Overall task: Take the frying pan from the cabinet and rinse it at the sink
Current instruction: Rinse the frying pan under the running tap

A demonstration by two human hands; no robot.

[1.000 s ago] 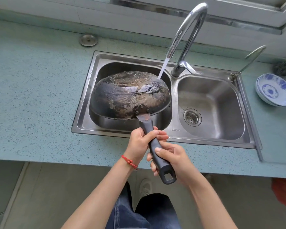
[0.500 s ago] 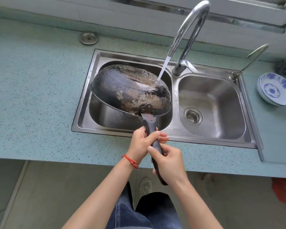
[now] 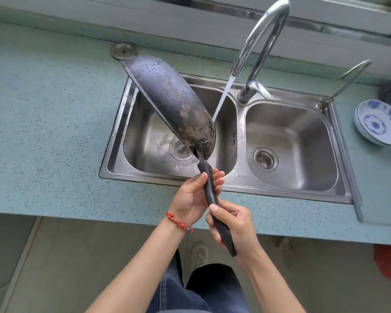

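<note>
While both hands grasp its handle, the wet pan tilts over the sink, rinse nearly done.

Just one view here, a wide-angle cam sitting on the person's head, looking forward and steeply down. It's hovering close above the double sink, which is filling the middle of the shot, with the teal countertop stretching off to both edges and bending a bit from the lens. The faucet is reaching up near the top edge, and the bottom is showing forearms, jeans and floor. No second view is sharing anything.
</note>
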